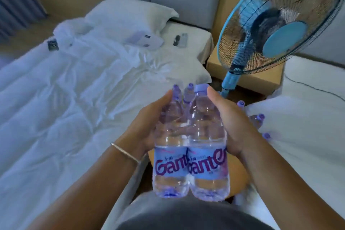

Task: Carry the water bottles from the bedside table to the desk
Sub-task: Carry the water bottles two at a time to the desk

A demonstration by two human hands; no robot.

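Note:
I hold a cluster of clear water bottles point(190, 145) with blue labels and purple caps between both hands, in front of my waist. My left hand point(147, 123) grips the left side of the cluster, its fingers curled behind the bottles. My right hand point(233, 123) grips the right side, thumb up near a cap. Two bottles face me and at least one more cap shows behind them. More bottles point(258, 119) lie lower right beside the right bed, partly hidden by my right hand. The bedside table point(242, 73) stands behind the fan.
A bed with a crumpled white duvet point(74, 89) fills the left, with a pillow, a small box and a phone point(180, 40) on it. A blue standing fan point(276, 24) rises at the right. A second white bed point(308, 136) with a cable lies on the right.

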